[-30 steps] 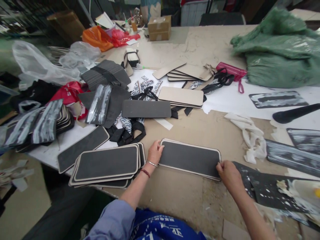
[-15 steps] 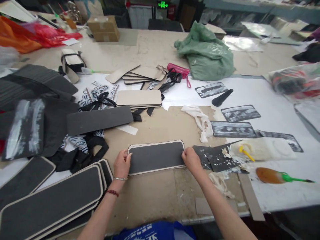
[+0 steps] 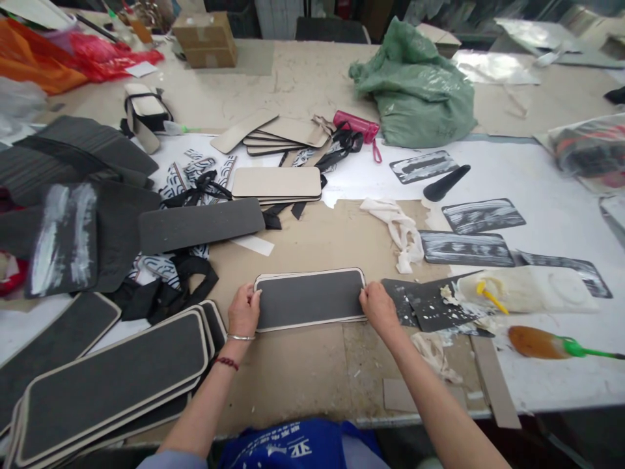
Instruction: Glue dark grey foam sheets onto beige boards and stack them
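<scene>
A dark grey rectangular panel with rounded corners and a cream border (image 3: 310,299) lies in front of me, over a cream piece whose edge just shows. My left hand (image 3: 244,312) grips its left end, thumb on top. At the right end, my right hand (image 3: 379,309) pinches the edge near the corner. Similar bordered panels (image 3: 117,384) are stacked at the lower left. To the right of my right hand, dark sheets (image 3: 424,306) spotted with white lie partly under a whitish glue-smeared container (image 3: 532,290) with a yellow tool (image 3: 492,297) on it.
An orange-filled bottle with a green cap (image 3: 537,342) lies at the right. Several white-smeared dark pieces (image 3: 466,249) are spread behind it. A crumpled white cloth (image 3: 398,231), cream panels (image 3: 277,182), a plain dark panel (image 3: 202,225) and a green bag (image 3: 415,91) lie farther back.
The view has tilted down slightly and shifted, so the surroundings sit a little higher and mostly farther right. Both hands keep hold of the panel's ends.
</scene>
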Motion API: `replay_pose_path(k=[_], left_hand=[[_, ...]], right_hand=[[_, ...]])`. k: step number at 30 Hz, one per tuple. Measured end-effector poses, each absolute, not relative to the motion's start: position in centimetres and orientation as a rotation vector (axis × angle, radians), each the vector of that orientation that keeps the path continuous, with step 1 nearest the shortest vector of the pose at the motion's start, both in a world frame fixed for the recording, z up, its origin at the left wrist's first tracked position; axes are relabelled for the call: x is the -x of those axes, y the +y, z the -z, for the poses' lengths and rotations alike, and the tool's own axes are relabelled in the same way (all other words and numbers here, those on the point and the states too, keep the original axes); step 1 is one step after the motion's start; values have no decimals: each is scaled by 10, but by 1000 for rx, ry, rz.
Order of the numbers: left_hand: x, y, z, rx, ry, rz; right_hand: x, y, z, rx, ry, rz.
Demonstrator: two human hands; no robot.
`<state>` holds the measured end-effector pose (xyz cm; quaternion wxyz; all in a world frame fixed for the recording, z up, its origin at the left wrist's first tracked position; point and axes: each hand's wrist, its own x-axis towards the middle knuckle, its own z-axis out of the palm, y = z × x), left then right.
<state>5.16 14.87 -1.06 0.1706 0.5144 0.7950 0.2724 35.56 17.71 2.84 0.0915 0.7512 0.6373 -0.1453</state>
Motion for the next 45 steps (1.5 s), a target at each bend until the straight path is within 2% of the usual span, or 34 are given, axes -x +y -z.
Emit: replay_pose_path(k=[14,23,28,34,40,45], left_hand=[[-52,148,15,-1388,2216,-855],[-51,149,2,-1231,2215,-833],[-71,133,-13,-1673,2333,-668],[-151,129,-21,-2293,1699,-554],[-188,140,-10,-2259,1554,-429],[-184,136,-4,-2105,1764,-441]], right_hand=[[-353,176,-30,-2183,1917,327],[-354,178,-26,-2112,1915,296],[-356,180,-24,-2099,1935,322],[-362,183,-18,-2092,1909,435],[-363,185,-16,-2060,1891,446],[-356,182,-18,-2107,1848,362]])
